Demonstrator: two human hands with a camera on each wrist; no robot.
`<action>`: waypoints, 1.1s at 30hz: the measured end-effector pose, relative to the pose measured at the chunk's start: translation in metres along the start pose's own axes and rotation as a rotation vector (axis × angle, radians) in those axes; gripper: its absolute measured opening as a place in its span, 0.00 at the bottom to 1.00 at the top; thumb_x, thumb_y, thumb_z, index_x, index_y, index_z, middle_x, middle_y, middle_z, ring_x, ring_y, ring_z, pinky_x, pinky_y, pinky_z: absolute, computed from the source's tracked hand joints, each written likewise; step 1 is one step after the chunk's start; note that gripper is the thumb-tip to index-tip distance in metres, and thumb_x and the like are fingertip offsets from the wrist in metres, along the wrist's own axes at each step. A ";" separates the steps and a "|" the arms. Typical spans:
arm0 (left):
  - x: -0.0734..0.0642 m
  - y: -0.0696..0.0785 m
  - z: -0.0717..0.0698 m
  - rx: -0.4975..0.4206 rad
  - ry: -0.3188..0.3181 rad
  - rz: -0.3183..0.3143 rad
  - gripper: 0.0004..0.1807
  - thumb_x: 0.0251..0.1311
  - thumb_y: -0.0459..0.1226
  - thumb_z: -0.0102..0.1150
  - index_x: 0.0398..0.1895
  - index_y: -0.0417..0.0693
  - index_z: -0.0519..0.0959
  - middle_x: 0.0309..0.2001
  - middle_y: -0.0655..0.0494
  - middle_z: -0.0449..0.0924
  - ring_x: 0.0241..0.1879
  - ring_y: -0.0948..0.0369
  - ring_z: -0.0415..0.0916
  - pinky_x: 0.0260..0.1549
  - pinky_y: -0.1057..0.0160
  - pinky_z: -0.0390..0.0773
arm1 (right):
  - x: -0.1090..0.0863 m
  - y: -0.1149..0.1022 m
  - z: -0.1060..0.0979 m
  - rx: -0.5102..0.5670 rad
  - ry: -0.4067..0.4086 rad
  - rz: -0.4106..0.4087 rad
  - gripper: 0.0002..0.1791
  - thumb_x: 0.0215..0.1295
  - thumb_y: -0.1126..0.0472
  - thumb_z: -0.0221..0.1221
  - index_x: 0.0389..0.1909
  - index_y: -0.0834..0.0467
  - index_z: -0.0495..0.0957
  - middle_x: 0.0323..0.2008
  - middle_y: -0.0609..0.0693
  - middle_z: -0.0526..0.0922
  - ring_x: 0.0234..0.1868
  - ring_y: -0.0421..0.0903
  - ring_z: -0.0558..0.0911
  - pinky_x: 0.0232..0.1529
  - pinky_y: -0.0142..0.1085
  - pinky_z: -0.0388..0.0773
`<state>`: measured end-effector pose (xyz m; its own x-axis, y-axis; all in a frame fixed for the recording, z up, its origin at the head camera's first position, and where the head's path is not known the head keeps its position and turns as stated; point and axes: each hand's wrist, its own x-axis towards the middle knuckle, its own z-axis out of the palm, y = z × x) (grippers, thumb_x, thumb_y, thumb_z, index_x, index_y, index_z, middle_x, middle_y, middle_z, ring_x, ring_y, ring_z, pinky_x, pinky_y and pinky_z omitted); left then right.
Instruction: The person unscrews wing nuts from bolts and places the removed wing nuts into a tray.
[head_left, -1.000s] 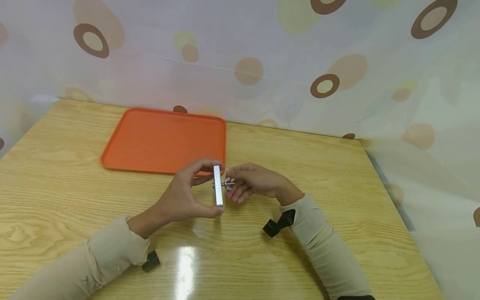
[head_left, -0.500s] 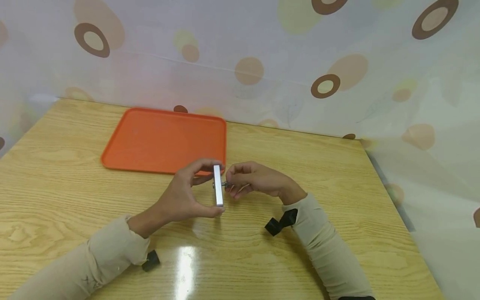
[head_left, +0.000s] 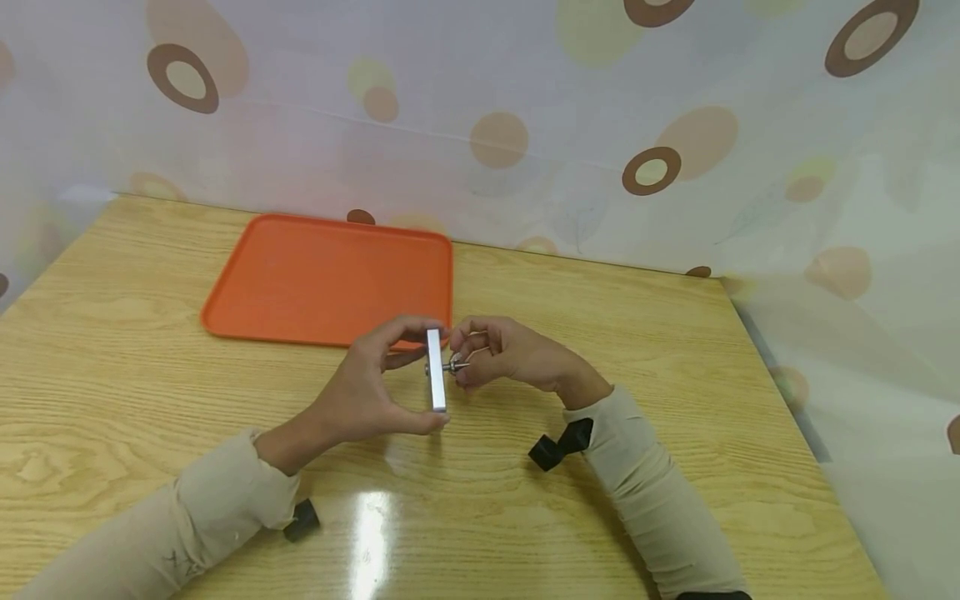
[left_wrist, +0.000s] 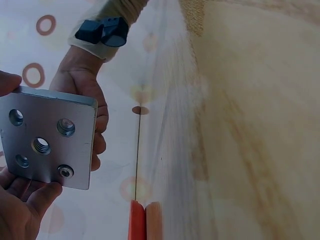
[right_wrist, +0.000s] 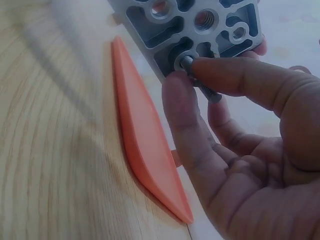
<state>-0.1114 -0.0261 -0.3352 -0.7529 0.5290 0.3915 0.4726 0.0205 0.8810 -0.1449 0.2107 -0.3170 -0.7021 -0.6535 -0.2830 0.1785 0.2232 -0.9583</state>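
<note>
My left hand (head_left: 367, 392) grips a square silver metal plate (head_left: 437, 371) by opposite edges, thumb below and fingers above, so it stands on edge over the table. The left wrist view shows its flat face with several holes and a bolt head (left_wrist: 65, 171) in one corner hole. On its ribbed other side, the bolt's threaded shank (right_wrist: 209, 93) sticks out toward my right hand (head_left: 517, 358). The thumb and index finger of that hand pinch a small wing nut (head_left: 455, 360) on the shank; in the right wrist view the fingertips mostly hide it.
An orange tray (head_left: 330, 279) lies on the wood-grain table (head_left: 600, 500) behind the left hand. A patterned cloth (head_left: 420, 100) hangs along the table's far edge. Black wrist cameras (head_left: 561, 443) are strapped at both sleeves.
The right fingers have closed on the wing nut, which stood exposed a second ago, and the thumb has shifted as the nut turned. The left hand and plate have stayed put.
</note>
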 end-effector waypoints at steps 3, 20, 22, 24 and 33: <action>0.000 -0.001 0.000 -0.001 -0.001 0.003 0.44 0.35 0.29 0.79 0.63 0.41 0.71 0.60 0.45 0.77 0.59 0.50 0.74 0.62 0.55 0.82 | 0.000 0.000 -0.001 -0.047 0.010 0.004 0.14 0.65 0.73 0.56 0.51 0.66 0.69 0.40 0.47 0.80 0.40 0.41 0.83 0.48 0.43 0.88; -0.002 0.000 0.003 -0.010 -0.008 0.010 0.44 0.35 0.30 0.80 0.63 0.40 0.71 0.60 0.48 0.77 0.60 0.50 0.75 0.62 0.54 0.82 | 0.002 0.005 -0.001 0.058 0.062 0.253 0.18 0.79 0.55 0.43 0.43 0.62 0.79 0.24 0.47 0.87 0.22 0.38 0.84 0.27 0.29 0.86; -0.002 0.000 0.003 -0.008 -0.008 0.010 0.44 0.35 0.30 0.80 0.63 0.41 0.71 0.60 0.49 0.77 0.60 0.52 0.74 0.62 0.53 0.82 | 0.002 0.005 0.000 0.059 0.062 0.266 0.18 0.79 0.55 0.43 0.44 0.62 0.78 0.24 0.47 0.87 0.22 0.38 0.84 0.27 0.29 0.86; -0.002 -0.001 0.003 -0.007 -0.009 0.011 0.45 0.35 0.30 0.80 0.63 0.40 0.71 0.60 0.49 0.77 0.60 0.52 0.74 0.61 0.52 0.82 | 0.003 0.006 0.000 0.057 0.065 0.266 0.17 0.79 0.55 0.44 0.44 0.62 0.78 0.24 0.47 0.87 0.23 0.38 0.84 0.27 0.29 0.86; -0.002 -0.001 0.002 -0.001 -0.007 0.007 0.45 0.35 0.30 0.80 0.63 0.40 0.71 0.60 0.50 0.77 0.60 0.52 0.75 0.61 0.55 0.82 | 0.002 0.005 -0.001 -0.001 0.043 0.209 0.22 0.78 0.57 0.44 0.52 0.73 0.75 0.29 0.45 0.85 0.28 0.38 0.83 0.32 0.29 0.86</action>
<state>-0.1095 -0.0252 -0.3368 -0.7465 0.5350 0.3956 0.4771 0.0161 0.8787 -0.1458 0.2112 -0.3218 -0.6789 -0.5611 -0.4736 0.3225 0.3517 -0.8788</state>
